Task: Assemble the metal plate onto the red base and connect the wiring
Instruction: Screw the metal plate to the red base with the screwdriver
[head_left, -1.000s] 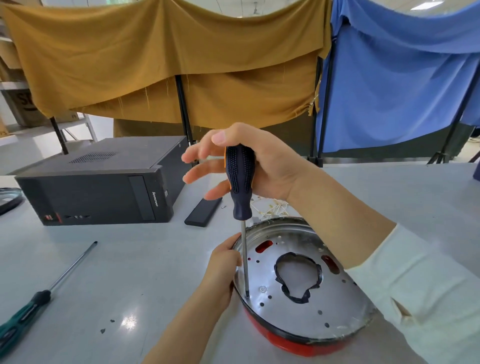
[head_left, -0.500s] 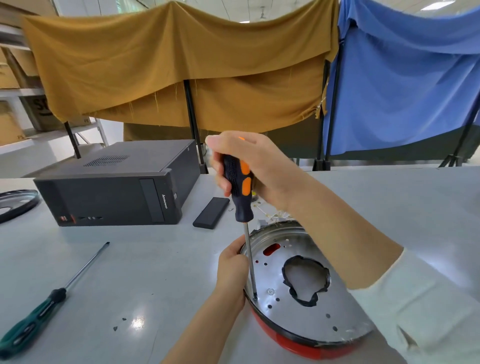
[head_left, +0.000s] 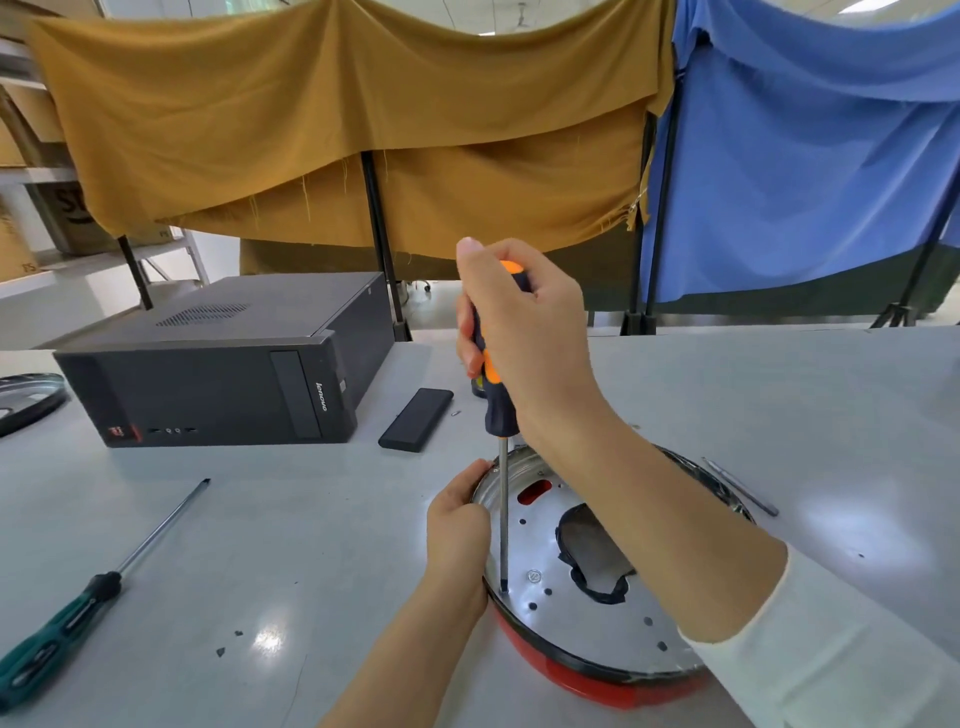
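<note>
The right hand (head_left: 524, 332) grips the black-and-orange ribbed handle of a screwdriver (head_left: 500, 415), its steel shaft upright with the tip in a hole of the round, shiny metal plate (head_left: 540, 540). The plate sits in the glossy red base (head_left: 576, 680) on the grey table (head_left: 311, 545); the left hand (head_left: 460, 525) grasps the plate's rim. A black computer case (head_left: 223, 384) behind reads "lenovo".

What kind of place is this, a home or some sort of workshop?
Probably a workshop or test bench: a grey worktable with a spare green screwdriver, a desktop computer case, and cloth backdrops hung on stands.
</note>
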